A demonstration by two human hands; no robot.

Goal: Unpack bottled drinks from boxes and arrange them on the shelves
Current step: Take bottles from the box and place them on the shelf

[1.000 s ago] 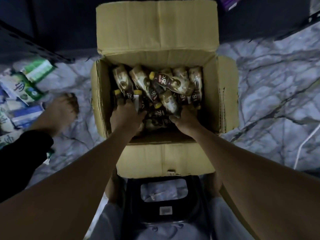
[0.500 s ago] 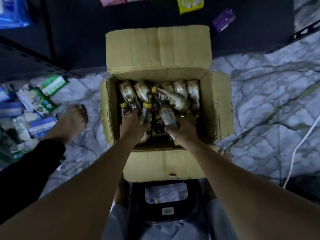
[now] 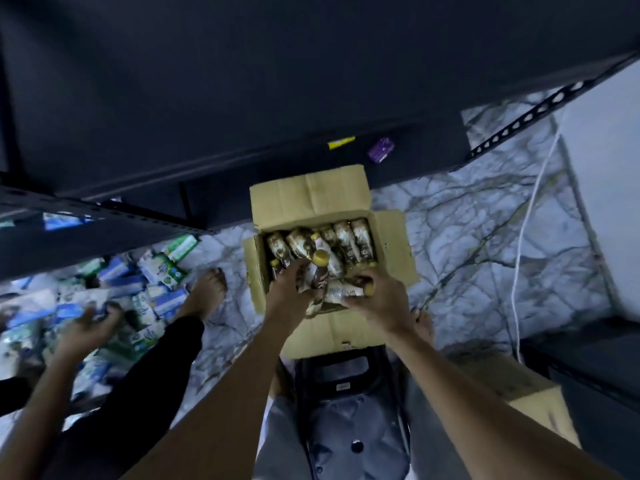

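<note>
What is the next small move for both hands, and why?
Probably raise both hands clear of the cardboard box toward the dark shelf: the left hand grips a yellow-capped bottle upright, the right hand holds a second bottle on its side, both above the packed bottles.

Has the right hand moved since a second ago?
Yes. The right hand, gripping a bottle, has lifted out of the box toward its near wall.

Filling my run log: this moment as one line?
stage: unpacking | left hand: grips upright bottle | right hand: grips sideways bottle | box: open, bottles inside
</note>
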